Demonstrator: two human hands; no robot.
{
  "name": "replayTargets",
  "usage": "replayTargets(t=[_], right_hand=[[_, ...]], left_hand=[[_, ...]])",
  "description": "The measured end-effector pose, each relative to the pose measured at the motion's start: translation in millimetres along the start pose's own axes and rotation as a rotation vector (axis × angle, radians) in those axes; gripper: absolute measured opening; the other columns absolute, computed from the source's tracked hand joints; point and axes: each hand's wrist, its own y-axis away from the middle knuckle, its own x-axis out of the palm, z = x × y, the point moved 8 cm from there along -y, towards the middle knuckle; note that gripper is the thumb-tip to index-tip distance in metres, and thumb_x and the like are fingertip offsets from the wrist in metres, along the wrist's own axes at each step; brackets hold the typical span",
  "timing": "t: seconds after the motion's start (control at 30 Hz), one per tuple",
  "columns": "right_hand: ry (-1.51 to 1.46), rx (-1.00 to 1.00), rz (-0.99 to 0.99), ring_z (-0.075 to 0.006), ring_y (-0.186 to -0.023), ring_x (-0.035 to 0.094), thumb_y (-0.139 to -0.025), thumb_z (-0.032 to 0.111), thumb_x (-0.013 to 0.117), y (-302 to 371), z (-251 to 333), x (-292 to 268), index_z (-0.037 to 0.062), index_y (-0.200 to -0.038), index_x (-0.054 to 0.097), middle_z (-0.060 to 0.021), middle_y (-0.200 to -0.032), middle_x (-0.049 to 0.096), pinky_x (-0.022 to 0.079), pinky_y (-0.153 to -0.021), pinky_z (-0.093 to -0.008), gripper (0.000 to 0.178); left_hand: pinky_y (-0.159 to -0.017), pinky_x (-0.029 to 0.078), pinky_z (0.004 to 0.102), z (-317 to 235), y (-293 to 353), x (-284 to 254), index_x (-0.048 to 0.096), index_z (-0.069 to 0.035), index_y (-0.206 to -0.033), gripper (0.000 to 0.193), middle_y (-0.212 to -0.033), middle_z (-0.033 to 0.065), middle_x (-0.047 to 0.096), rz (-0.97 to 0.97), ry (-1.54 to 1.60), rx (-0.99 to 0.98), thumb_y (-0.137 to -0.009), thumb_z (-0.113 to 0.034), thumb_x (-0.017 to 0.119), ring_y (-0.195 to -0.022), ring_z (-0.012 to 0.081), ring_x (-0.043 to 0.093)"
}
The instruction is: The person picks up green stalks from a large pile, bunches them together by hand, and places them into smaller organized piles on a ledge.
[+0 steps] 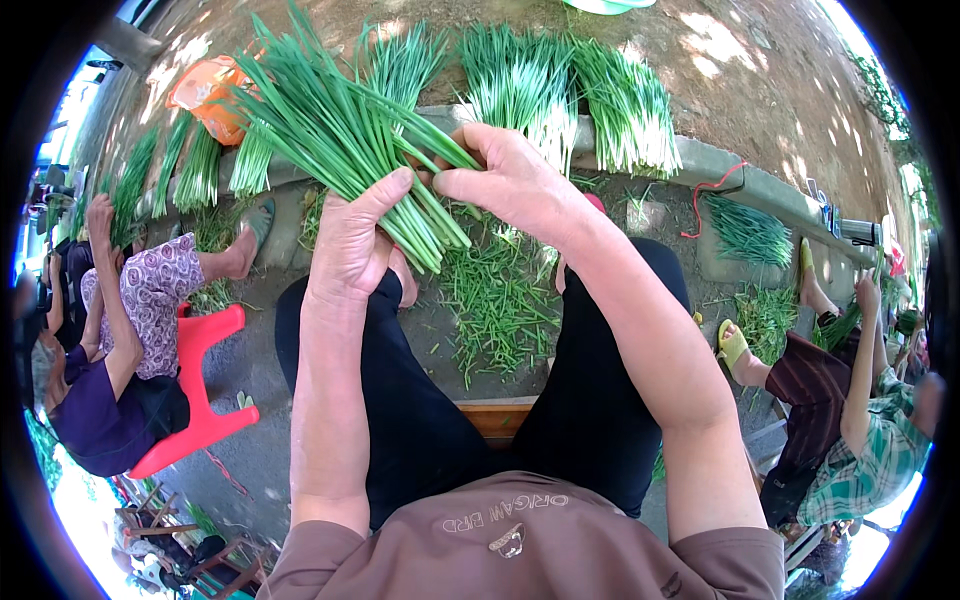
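My left hand [352, 238] is wrapped round the stems of a thick bunch of garlic chives [320, 125]. The long green leaves fan out up and to the left, and the paler stem ends point down to the right. At the bunch's right side, my right hand [508, 182] pinches a few chive stems between thumb and fingers, set at an angle to the others. Below the bunch, cut green trimmings [500, 305] lie scattered on the ground between my legs.
Bundles of chives [520, 90] lean along the concrete curb [700, 160], beside an orange bag [207, 97]. A person on a red plastic stool [205, 385] sits at left, another person [850, 440] at right. More chives [750, 230] lie on the ground there.
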Motion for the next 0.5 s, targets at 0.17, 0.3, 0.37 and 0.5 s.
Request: replayTargets(t=[0.17,0.3,0.37,0.5], right_hand=[[-0.403,0.124,-0.218,-0.0048,-0.043,0.035,-0.081,0.013,0.056,-3.3,-11.9,-24.5,-0.0002,-0.084,0.051,0.001,-0.061,0.046,0.027,-0.038,-0.0224,0.014],[-0.792,0.132,-0.353,-0.0044,-0.042,0.036,-0.089,0.014,0.051,-2.6,-23.4,-47.0,0.0001,-0.089,0.054,-0.0009,-0.066,0.053,0.026,-0.036,-0.0193,0.014],[-0.485,0.122,-0.257,-0.0045,-0.048,0.04,-0.091,0.016,0.05,-2.7,-18.6,-39.3,0.0011,-0.093,0.055,-0.0011,-0.069,0.055,0.03,-0.041,-0.0192,0.016],[0.016,0.062,-0.032,-0.0064,-0.06,0.047,-0.091,0.016,0.049,-1.2,-11.8,7.2,0.0025,-0.098,0.056,-0.0003,-0.07,0.055,0.038,-0.052,-0.0227,0.017]], left_hand=[[-0.078,0.052,0.0343,-1.4,-2.5,-14.4,0.051,-0.006,-0.114,0.036,-0.101,0.0083,0.061,-0.094,-0.051,0.012,-0.08,-0.001,0.063,-0.089,0.0185,0.06],[-0.071,0.054,0.0337,-1.8,-4.0,-21.2,0.056,-0.004,-0.104,0.026,-0.097,0.0089,0.062,-0.144,0.057,0.026,-0.08,0.001,0.064,-0.085,0.0183,0.061],[-0.071,0.054,0.034,-0.1,-3.3,-20.0,0.056,-0.003,-0.104,0.026,-0.097,0.009,0.062,-0.147,0.068,-0.001,-0.08,0.001,0.064,-0.086,0.0187,0.061],[-0.072,0.053,0.0331,4.8,-5.1,-19.9,0.056,-0.003,-0.104,0.025,-0.097,0.0084,0.062,-0.121,0.037,-0.018,-0.08,0.001,0.063,-0.086,0.0179,0.061]])
